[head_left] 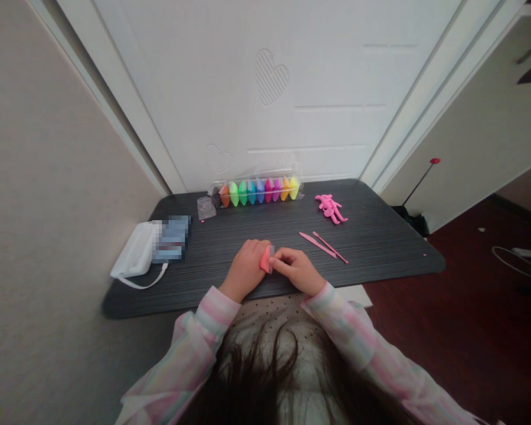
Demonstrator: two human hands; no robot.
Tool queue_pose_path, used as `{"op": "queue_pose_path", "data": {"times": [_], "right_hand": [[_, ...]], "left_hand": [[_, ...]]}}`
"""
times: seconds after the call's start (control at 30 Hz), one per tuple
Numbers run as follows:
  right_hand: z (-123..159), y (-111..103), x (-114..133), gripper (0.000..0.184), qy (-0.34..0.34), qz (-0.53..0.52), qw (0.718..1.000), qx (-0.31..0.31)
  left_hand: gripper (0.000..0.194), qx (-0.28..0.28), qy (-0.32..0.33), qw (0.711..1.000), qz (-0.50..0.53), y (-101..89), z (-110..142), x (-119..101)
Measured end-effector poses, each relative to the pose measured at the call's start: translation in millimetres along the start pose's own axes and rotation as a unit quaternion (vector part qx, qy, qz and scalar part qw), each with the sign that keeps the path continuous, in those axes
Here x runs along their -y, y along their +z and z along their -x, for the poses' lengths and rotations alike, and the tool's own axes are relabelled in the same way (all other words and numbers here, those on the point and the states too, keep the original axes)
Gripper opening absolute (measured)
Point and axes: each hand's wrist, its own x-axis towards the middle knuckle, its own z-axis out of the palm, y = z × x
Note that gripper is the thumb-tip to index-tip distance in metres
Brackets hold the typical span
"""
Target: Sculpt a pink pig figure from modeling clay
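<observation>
My left hand (246, 265) is closed around a small packet of coral-coloured modelling clay (264, 258) over the front of the dark table. From the right side, my right hand (297, 268) pinches the clear wrapper at the packet's edge. To the right of my hands lie a pink clay knife (316, 243) and a thin pink modelling stick (330, 247). Beyond them a pink figure (330, 208) lies flat. At the back, a clear tray (301, 193) holds a row of clay packets (260, 190) in several colours.
A crumpled clear wrapper (206, 208) lies beside the tray. On the left are a white box-like device (137, 251) with a white cable (148, 287) and a pixelated blue item (173, 239). A white door panel (194, 71) rises behind the dark table (389, 236).
</observation>
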Motion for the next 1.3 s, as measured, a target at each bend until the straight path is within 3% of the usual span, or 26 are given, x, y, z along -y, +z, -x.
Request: {"op": "queue_pose_path", "data": {"times": [0.2,0.43,1.3], "right_hand": [[0.0,1.9,1.6,0.018,-0.004,-0.107,0.993,-0.049],[-0.5,1.1,5.3,0.017,0.008,-0.155,0.987,-0.042],[1.7,0.0,-0.3,0.011,0.023,-0.152,0.987,-0.053]], "left_hand": [[0.019,-0.028,-0.005,0.999,0.031,1.3,1.1,0.5],[0.020,-0.040,0.009,0.998,0.052,1.9,2.2,-0.4],[0.020,-0.034,0.017,0.998,0.054,0.3,2.5,-1.3]]}}
